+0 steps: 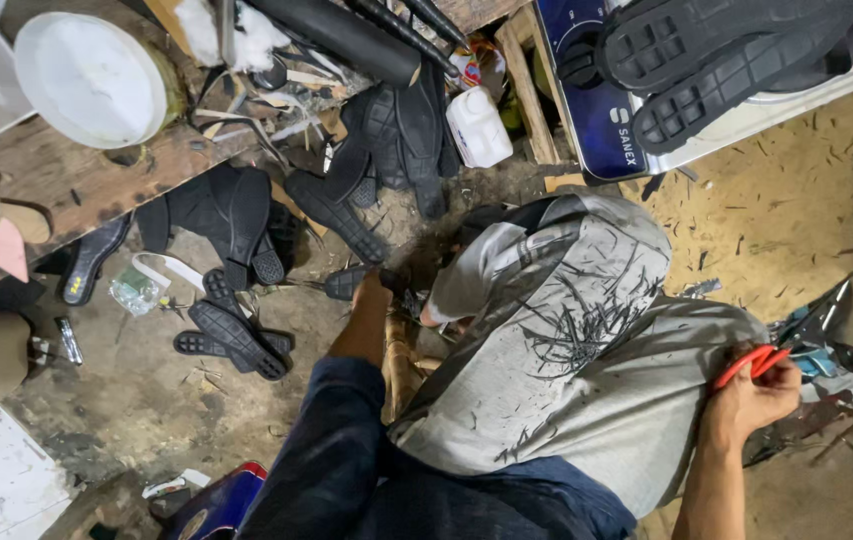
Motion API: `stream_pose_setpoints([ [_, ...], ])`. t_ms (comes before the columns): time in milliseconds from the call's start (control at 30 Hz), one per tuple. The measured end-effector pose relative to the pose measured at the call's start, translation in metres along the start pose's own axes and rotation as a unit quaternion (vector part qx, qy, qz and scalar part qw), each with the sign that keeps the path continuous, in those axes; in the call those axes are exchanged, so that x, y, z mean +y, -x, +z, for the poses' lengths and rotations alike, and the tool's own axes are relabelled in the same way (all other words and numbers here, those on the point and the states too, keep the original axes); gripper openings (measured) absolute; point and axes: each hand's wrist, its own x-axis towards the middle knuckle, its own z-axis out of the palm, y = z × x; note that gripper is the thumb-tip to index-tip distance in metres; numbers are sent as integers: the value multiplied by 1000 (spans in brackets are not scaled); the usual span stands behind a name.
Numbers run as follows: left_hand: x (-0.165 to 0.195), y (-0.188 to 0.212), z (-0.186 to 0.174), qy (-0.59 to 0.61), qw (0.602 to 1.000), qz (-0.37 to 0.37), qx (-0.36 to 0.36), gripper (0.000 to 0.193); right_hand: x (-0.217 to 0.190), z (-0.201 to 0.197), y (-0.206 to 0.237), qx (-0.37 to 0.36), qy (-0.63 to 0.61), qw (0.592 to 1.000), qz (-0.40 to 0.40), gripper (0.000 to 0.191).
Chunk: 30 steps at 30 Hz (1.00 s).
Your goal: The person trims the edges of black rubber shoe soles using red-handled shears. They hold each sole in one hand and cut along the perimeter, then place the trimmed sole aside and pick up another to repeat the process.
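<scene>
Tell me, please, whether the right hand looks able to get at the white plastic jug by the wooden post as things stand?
Probably not easily: the right hand grips red-handled scissors low beside the lap, while the white jug stands far across, beyond the grey cloth over the knees.

Soles (236, 335) left of lap cloth (566, 370); jug (477, 127) behind; scissors (749, 364) right.
</scene>
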Motion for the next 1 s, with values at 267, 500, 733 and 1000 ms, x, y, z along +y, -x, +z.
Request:
stream_pose_setpoints([
  [267,-6,1,3,12,1000,3,-10,57,12,-3,-1,15,7,999,31,20],
  [500,3,7,-4,1,1000,22,22,58,8,-3,-1,8,-25,999,47,23],
  [733,17,11,5,-33,993,70,89,58,5,0,-1,14,-46,999,25,29],
  [1000,13,21,5,63,883,382,267,59,7,-2,-1,18,-30,999,40,23],
])
